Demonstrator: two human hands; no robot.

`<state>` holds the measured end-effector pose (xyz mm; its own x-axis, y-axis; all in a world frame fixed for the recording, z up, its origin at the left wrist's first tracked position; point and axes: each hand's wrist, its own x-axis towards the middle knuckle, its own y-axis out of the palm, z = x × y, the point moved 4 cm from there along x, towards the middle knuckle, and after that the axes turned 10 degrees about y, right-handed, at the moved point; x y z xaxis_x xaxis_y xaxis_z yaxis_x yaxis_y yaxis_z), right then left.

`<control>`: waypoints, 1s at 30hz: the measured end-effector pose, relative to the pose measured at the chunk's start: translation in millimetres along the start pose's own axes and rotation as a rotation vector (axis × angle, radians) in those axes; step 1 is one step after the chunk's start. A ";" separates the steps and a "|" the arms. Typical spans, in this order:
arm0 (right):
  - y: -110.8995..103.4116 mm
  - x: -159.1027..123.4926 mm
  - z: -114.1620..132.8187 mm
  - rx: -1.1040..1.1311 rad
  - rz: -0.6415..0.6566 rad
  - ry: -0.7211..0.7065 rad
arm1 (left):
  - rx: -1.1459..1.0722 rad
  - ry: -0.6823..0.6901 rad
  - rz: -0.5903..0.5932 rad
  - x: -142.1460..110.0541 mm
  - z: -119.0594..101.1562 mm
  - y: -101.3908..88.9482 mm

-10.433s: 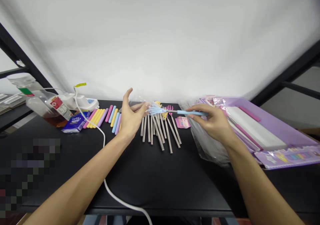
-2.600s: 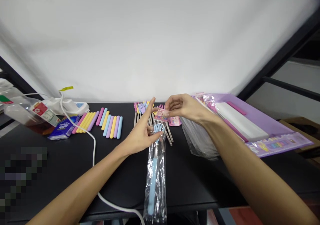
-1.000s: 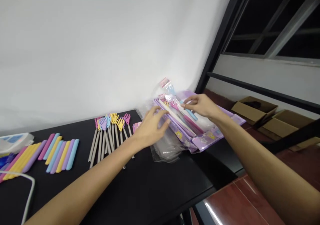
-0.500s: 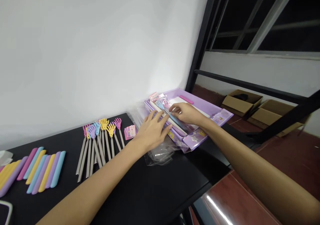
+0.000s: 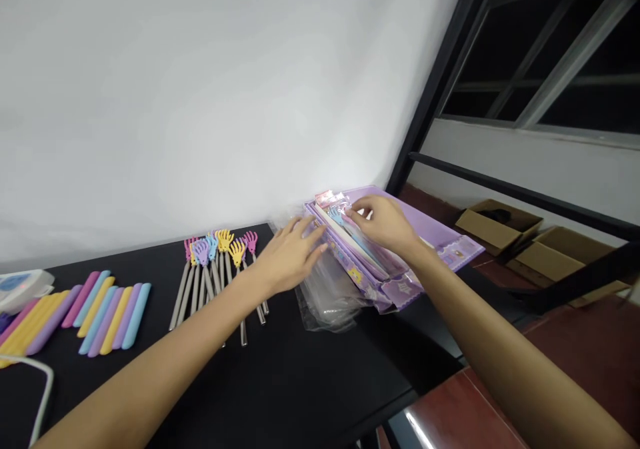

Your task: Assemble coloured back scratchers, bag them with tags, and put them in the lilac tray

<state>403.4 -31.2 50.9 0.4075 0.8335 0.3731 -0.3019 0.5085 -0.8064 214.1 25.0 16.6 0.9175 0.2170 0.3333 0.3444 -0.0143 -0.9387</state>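
Observation:
My right hand [image 5: 384, 226] lies over the purple box [image 5: 453, 244] at the table's right end. Its fingers are bent on a blue claw-headed scratcher in a clear bag [image 5: 350, 230], which lies in the box with its pink header card toward the wall. My left hand [image 5: 287, 252] rests with fingers stretched out against the box's near-left edge, above a pile of clear plastic bags [image 5: 327, 296]. Just left of that hand is a row of metal scratcher rods with coloured claw heads [image 5: 215, 269].
Pastel handle sleeves [image 5: 107, 309] lie in a row at the left of the black table [image 5: 280, 382]. A white cable [image 5: 43, 396] and a white device [image 5: 20, 286] sit at the far left. Open cardboard boxes [image 5: 500, 217] stand on the red floor to the right.
My right hand has brought the bagged blue scratcher down from the air into the purple box. My left hand stays at the box's left edge.

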 end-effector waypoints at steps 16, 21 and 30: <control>86.2 -24.7 170.5 0.552 0.211 -0.061 | 0.019 -0.455 -0.116 -172.7 84.7 -69.6; 123.7 -47.1 165.1 0.411 0.264 -0.059 | 0.115 -0.526 -0.097 -200.2 77.9 -67.8; 138.2 -70.8 165.7 0.382 0.373 -0.112 | 0.158 -0.742 0.008 -219.3 93.1 -78.2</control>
<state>190.0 15.9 -10.9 0.1247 0.9797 0.1567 -0.7087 0.1985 -0.6770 -32.5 69.4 8.7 0.5264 0.8180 0.2319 0.2542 0.1089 -0.9610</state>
